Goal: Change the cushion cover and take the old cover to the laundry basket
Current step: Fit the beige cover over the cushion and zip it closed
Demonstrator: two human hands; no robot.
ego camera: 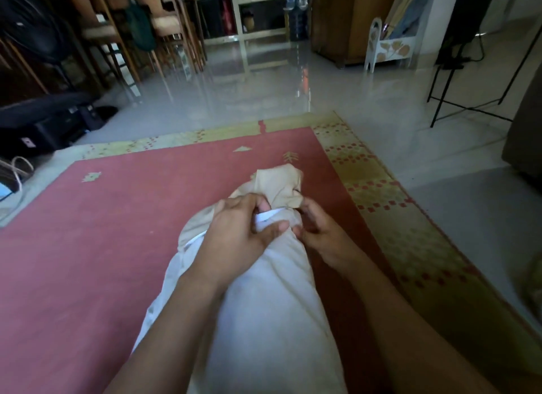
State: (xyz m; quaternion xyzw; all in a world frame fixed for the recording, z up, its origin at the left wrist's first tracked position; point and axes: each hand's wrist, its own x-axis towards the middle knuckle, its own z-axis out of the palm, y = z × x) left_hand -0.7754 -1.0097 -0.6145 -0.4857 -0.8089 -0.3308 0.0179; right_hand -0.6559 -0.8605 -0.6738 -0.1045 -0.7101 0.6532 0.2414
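Note:
A white cushion (264,305) lies lengthwise in front of me on a red rug (102,232). A beige cover (280,185) is bunched at the cushion's far end, partly pulled over it. My left hand (240,229) grips the cover's edge and the white cushion fabric at that end, thumb pressed across the top. My right hand (316,229) pinches the cover's edge on the right side. Both forearms reach in from the bottom of the view and hide parts of the cushion.
The rug has a yellow patterned border (381,194); shiny tiled floor (249,94) lies beyond. Wooden chairs (123,36) and a fan stand far left, a shelf unit (243,15) at the back, a white rack (390,44) and a black metal stand (469,71) at the right.

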